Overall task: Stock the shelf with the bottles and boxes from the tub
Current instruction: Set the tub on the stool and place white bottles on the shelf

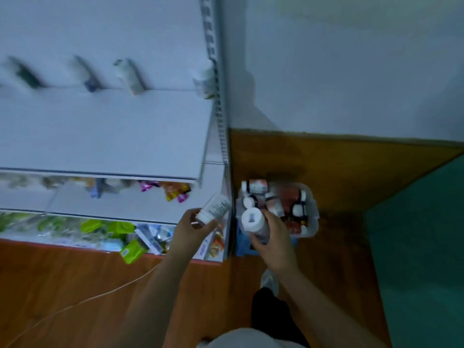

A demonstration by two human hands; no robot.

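Gripping a smooth white plastic bottle (215,208) by its lower end, the left hand (194,228) holds it tilted in front of the white metal shelf (105,136), fingers curled round the cylinder. The right hand (272,234) wraps a second round bottle (253,221) — white, flat-capped, with a small printed label — just above the near edge of the clear plastic tub (312,212). The tub sits on the glossy wooden floor (62,285) beside the shelf's perforated upright, packed with more capped bottles and reddish boxes. Lower shelves carry crinkled bright packets — blurred.
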